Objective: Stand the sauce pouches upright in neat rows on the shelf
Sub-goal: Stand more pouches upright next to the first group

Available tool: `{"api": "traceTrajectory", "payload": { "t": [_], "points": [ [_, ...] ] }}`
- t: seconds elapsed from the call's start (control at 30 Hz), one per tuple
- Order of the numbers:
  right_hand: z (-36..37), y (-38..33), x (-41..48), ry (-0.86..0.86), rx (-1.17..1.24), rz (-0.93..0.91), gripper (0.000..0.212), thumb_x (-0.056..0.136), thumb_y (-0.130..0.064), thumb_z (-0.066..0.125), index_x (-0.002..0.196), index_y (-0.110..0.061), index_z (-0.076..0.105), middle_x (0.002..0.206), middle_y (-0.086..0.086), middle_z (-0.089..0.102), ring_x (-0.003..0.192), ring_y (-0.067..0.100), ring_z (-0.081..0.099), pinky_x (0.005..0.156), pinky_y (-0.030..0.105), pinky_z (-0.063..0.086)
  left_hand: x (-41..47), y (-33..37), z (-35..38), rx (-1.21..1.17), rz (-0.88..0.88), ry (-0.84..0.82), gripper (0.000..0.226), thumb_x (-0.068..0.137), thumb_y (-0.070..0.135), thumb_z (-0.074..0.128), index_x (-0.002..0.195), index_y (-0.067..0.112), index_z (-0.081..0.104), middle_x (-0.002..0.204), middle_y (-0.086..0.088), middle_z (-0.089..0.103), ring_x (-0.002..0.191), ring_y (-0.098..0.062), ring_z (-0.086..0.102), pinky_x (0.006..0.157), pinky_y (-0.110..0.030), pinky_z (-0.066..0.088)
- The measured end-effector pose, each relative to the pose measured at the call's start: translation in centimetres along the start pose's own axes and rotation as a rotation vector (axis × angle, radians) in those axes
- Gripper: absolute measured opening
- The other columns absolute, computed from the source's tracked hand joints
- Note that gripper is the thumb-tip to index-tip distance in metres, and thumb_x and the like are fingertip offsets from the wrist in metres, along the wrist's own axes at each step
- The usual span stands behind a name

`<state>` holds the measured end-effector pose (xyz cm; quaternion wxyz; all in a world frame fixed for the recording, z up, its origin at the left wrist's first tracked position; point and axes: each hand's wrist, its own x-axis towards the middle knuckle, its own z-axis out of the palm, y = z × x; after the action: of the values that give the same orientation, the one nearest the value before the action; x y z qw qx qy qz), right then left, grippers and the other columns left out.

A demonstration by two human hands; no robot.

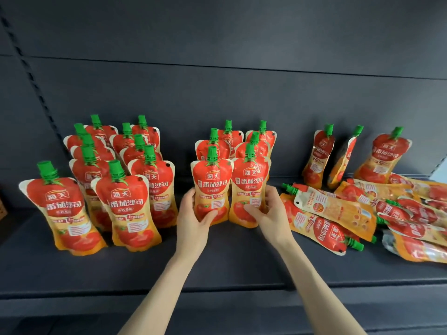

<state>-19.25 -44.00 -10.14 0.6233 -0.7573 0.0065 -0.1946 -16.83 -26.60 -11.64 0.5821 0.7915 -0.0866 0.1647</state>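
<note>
Left hand (193, 213) wrapped round the lower half of one upright tomato sauce pouch (211, 189), right hand (268, 213) round its neighbour (249, 189), both pouches side by side, touching, at mid-shelf (217, 267). Standing rows (106, 180) to the left; flat heap (377, 213) at right.

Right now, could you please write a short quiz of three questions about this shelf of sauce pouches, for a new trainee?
1. True or false: the left hand and the right hand each hold one upright front pouch.
2. Where do pouches still lie flat on the shelf? A) far left B) middle C) right
3. Fill in: the caps are coloured ____.

Key:
1. True: left front pouch, right front pouch.
2. C, the flat pile.
3. Green, as on this cap.
</note>
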Motion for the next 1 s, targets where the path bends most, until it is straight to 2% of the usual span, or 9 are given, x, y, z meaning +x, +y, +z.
{"api": "traceTrajectory", "payload": {
  "t": [0.13,0.2,0.4,0.6,0.67,0.73,0.83,0.93,1.0],
  "points": [
    [0.2,0.3,0.4,0.063,-0.061,-0.007,0.035,0.084,-0.009,0.067,0.11,-0.021,0.048,0.101,-0.013,0.062,0.091,-0.006,0.062,0.07,0.008,0.05,0.0,0.2,0.0,0.035,0.001,0.012,0.059,0.082,0.015,0.069,0.134,0.017,0.039,0.128,0.0,0.054,0.116,-0.009,0.05,0.09,-0.018,0.04],
    [0.1,0.6,0.7,0.073,-0.097,-0.013,0.036,0.084,-0.011,0.068,0.111,-0.023,0.048,0.103,-0.013,0.062,0.096,0.001,0.062,0.073,0.01,0.051,0.0,0.1,0.0,0.052,0.007,0.012,0.059,0.083,0.016,0.068,0.134,0.016,0.039,0.129,0.0,0.054,0.118,-0.01,0.049,0.091,-0.018,0.039],
    [-0.1,1.1,1.3,0.098,-0.123,-0.022,0.042,0.083,-0.011,0.069,0.119,-0.015,0.047,0.109,-0.006,0.062,0.101,0.005,0.061,0.081,0.016,0.052,0.2,-0.3,-0.1,0.087,0.021,0.03,0.058,0.085,0.016,0.065,0.137,0.016,0.038,0.133,-0.001,0.051,0.122,-0.01,0.046,0.094,-0.02,0.038],
    [1.0,1.4,1.5,0.091,-0.15,-0.013,0.04,0.085,-0.014,0.067,0.115,-0.024,0.042,0.103,-0.023,0.058,0.094,-0.01,0.057,0.077,0.005,0.048,0.2,-0.1,0.4,0.162,0.069,0.027,0.067,0.087,0.014,0.062,0.144,0.013,0.026,0.141,-0.006,0.041,0.128,-0.006,0.034,0.101,-0.024,0.036],
    [1.1,1.5,1.4,0.078,-0.171,-0.006,0.042,0.085,-0.016,0.067,0.116,-0.027,0.041,0.104,-0.023,0.057,0.096,-0.007,0.058,0.081,0.009,0.049,-0.1,0.2,0.6,0.197,0.083,0.057,0.073,0.085,0.015,0.065,0.144,0.01,0.023,0.141,-0.009,0.039,0.131,-0.012,0.035,0.101,-0.026,0.037],
    [1.1,1.8,1.3,0.064,-0.21,-0.001,0.046,0.085,-0.018,0.068,0.12,-0.027,0.04,0.111,-0.014,0.059,0.105,0.003,0.057,0.09,0.02,0.05,-0.3,0.4,0.8,0.236,0.093,0.102,0.076,0.081,0.019,0.07,0.143,0.008,0.026,0.138,-0.012,0.042,0.129,-0.019,0.041,0.097,-0.025,0.038],
    [1.1,2.3,1.4,0.076,-0.284,-0.008,0.054,0.083,-0.025,0.069,0.129,-0.024,0.04,0.123,-0.005,0.056,0.117,0.013,0.052,0.098,0.035,0.048,-0.4,0.6,0.9,0.293,0.091,0.146,0.075,0.077,0.027,0.073,0.137,0.006,0.033,0.131,-0.015,0.047,0.123,-0.026,0.048,0.091,-0.033,0.046],
    [1.1,2.2,1.4,0.096,-0.307,-0.019,0.056,0.082,-0.026,0.07,0.13,-0.023,0.04,0.124,-0.004,0.057,0.117,0.015,0.052,0.098,0.039,0.048,-0.1,0.9,1.2,0.302,0.02,0.165,0.074,0.077,0.033,0.072,0.136,0.007,0.034,0.131,-0.013,0.048,0.121,-0.026,0.051,0.09,-0.037,0.05],
    [1.1,2.1,1.3,0.101,-0.31,-0.018,0.059,0.082,-0.025,0.07,0.132,-0.022,0.039,0.125,-0.004,0.057,0.118,0.014,0.052,0.098,0.035,0.047,0.0,1.0,1.5,0.298,0.0,0.161,0.074,0.078,0.034,0.071,0.136,0.008,0.034,0.132,-0.012,0.048,0.122,-0.026,0.05,0.09,-0.038,0.05]
  ]
}}
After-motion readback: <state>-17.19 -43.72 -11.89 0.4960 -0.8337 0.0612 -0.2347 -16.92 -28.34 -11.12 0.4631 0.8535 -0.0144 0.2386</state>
